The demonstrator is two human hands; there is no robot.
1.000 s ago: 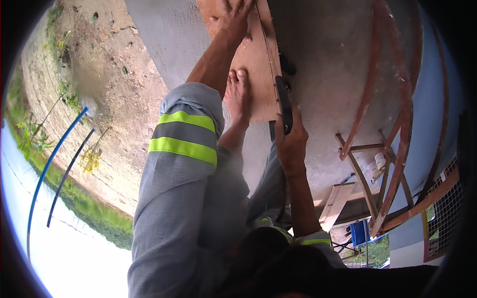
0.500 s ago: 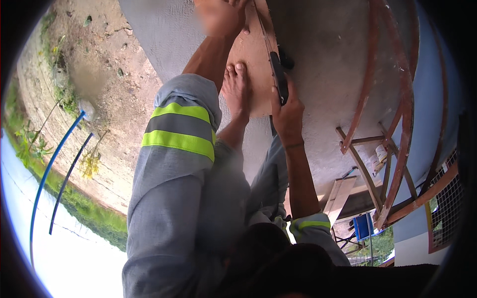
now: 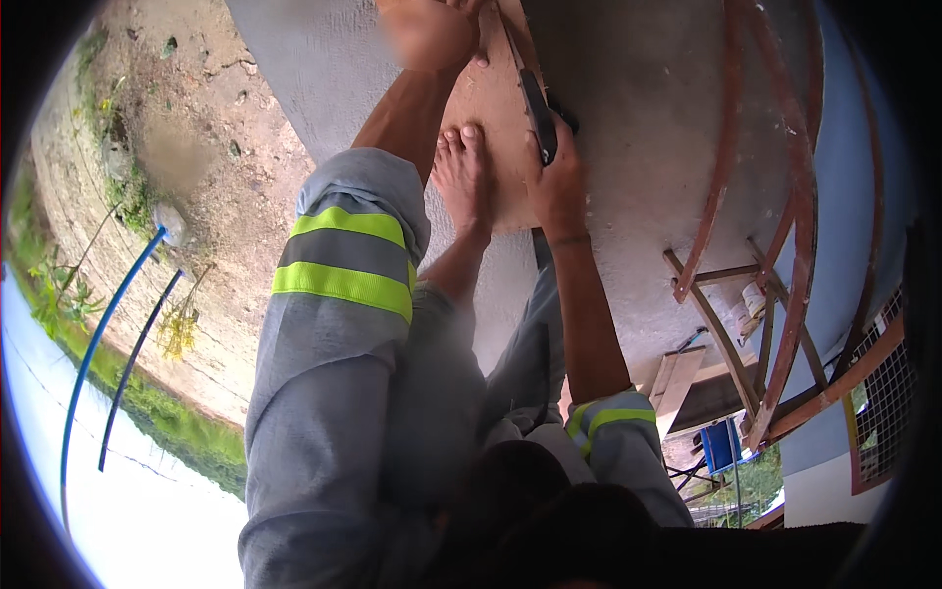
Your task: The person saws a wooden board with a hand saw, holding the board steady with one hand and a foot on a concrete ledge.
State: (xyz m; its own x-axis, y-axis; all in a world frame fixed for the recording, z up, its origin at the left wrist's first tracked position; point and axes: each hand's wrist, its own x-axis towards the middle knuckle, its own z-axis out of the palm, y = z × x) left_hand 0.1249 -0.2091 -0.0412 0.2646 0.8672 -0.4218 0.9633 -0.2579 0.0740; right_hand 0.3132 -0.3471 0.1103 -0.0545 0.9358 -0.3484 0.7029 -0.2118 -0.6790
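Observation:
A flat wooden board lies on a grey concrete slab. My bare foot presses down on it. My left hand, at the top edge of the view, rests on the board's far end. My right hand is closed on the dark handle of a hand saw. The saw's blade runs along the board's right edge toward my left hand. My knee in grey trousers with a yellow-and-silver reflective band fills the middle.
Bare earth with weeds and two thin blue hoses lies to the left. A rusty metal frame stands on the right, with wooden planks, a blue object and wire mesh beyond it.
My right hand has slid the saw forward along the board's edge, away from me. My left hand has drifted toward the top edge. The foot stays on the board.

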